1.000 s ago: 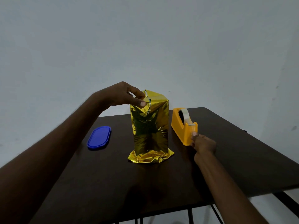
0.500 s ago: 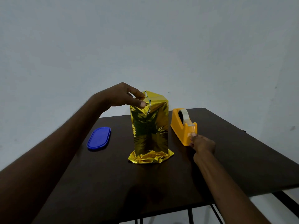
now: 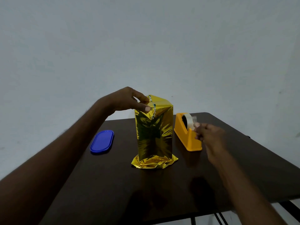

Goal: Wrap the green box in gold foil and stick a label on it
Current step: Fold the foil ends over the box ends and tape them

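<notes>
While we scan from the left of the frame, a blue lid (image 3: 102,142) lies flat on the dark table (image 3: 113,184), open tabletop around it. At centre the gold foil (image 3: 154,135) stands upright, box hidden inside, skirt flared at its base; our left hand (image 3: 128,100) pinches the top corner flap. Right of centre sits the orange tape dispenser (image 3: 188,137), and our blurred right hand (image 3: 209,135) pinches a tape strip (image 3: 194,119) above it, near the table's right edge.

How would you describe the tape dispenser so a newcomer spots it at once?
On the dark table, look just right of the tall gold-wrapped box. The tape dispenser stands there, by the right hand. It is the only orange thing, and carries a pale tape roll.
</notes>
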`<state>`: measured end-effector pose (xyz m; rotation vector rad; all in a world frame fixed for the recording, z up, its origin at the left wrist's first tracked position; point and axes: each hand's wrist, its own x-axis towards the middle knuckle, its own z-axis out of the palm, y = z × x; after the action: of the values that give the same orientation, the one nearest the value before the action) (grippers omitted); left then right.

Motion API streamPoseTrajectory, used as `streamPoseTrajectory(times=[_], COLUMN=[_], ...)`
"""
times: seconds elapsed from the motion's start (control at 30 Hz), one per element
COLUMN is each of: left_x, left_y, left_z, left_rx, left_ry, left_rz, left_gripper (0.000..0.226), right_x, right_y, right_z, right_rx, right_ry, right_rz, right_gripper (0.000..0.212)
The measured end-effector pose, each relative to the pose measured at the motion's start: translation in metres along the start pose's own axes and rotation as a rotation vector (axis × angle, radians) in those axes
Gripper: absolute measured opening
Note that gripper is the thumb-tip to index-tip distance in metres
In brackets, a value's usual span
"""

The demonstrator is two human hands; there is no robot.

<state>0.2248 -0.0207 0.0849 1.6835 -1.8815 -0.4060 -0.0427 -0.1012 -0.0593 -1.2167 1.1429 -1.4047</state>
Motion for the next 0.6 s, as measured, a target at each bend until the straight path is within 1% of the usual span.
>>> streamPoseTrajectory(times=[0.1, 0.2, 0.3, 0.37, 0.5, 0.6], left_x=[-0.001, -0.001, -0.002, -0.003, -0.004, -0.004], left_y=[0.0, 0.0, 0.001, 0.001, 0.002, 0.004], left_z=[0.0, 0.001, 0.001, 0.001, 0.0, 0.0], left_rx=[0.0, 0.001, -0.005, -0.003, 0.022, 0.043], left_ry=[0.006, 0.007, 0.01, 0.012, 0.015, 0.006], left_rz=[-0.004, -0.004, -0.004, -0.004, 0.0, 0.001], left_gripper=[0.049, 0.048, 0.048, 0.048, 0.049, 0.05], right_x=[0.001, 0.0, 0.005, 0.013, 0.029, 0.039], right_y=[-0.037, -0.076, -0.109, -0.125, -0.152, -0.162], right_z=[0.004, 0.012, 0.026, 0.038, 0.065, 0.082], right_rx=[-0.014, -0.022, -0.105, -0.204, -0.484, -0.669], right_ry=[-0.18, -0.327, -0.497, -0.593, -0.762, -0.909], right_rz=[-0.137, -0.26, -0.336, -0.332, -0.297, -0.25], right_gripper=[0.014, 0.018, 0.02, 0.022, 0.024, 0.031])
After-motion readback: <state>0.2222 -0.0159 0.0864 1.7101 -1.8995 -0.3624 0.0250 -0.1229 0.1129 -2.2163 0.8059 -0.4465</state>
